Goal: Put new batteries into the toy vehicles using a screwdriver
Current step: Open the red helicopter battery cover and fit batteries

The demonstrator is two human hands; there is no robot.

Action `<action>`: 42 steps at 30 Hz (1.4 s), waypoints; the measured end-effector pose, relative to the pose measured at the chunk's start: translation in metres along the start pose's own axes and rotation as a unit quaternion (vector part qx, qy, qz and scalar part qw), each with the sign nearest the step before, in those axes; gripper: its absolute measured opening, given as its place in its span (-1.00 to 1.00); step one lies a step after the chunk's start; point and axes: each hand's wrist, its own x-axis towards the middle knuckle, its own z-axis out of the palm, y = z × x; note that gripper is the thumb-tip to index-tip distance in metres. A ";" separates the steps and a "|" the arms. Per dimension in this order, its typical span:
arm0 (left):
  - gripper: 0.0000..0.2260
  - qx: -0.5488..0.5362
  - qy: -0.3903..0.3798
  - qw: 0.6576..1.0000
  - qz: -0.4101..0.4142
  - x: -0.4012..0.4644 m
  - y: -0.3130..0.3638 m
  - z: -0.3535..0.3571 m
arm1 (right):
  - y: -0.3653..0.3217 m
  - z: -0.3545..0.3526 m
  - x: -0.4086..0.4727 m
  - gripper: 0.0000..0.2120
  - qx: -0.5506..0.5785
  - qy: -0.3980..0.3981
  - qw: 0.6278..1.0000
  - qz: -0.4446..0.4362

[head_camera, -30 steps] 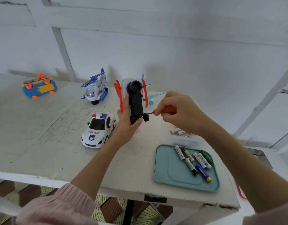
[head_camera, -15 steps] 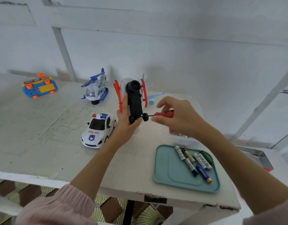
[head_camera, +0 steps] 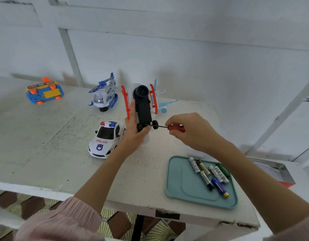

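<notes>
Holding loose batteries [head_camera: 209, 173]: teal tray [head_camera: 183, 190].

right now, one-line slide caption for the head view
Left hand holds a toy helicopter belly-up while the right hand works a red-handled screwdriver at it.

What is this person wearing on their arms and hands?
Both hands, left hand and right hand, are bare, with no gloves. The forearms are uncovered. Loose pale pink sleeves are pushed up toward the elbows. No rings, watch or bracelets show.
</notes>
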 end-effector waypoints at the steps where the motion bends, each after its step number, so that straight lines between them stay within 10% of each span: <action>1: -0.27 0.000 -0.003 1.000 -0.001 0.000 0.000 0.000 | 0.002 -0.001 -0.001 -0.82 0.008 0.014 1.000 0.004; 21: -0.25 -0.032 -0.038 0.998 -0.028 -0.002 0.001 -0.004 | 0.025 0.003 0.013 -0.87 0.050 -0.017 0.998 0.027; 42: -0.26 -0.023 -0.011 0.997 -0.071 0.007 -0.001 -0.007 | 0.038 0.067 -0.006 -0.78 0.051 0.144 0.986 -0.059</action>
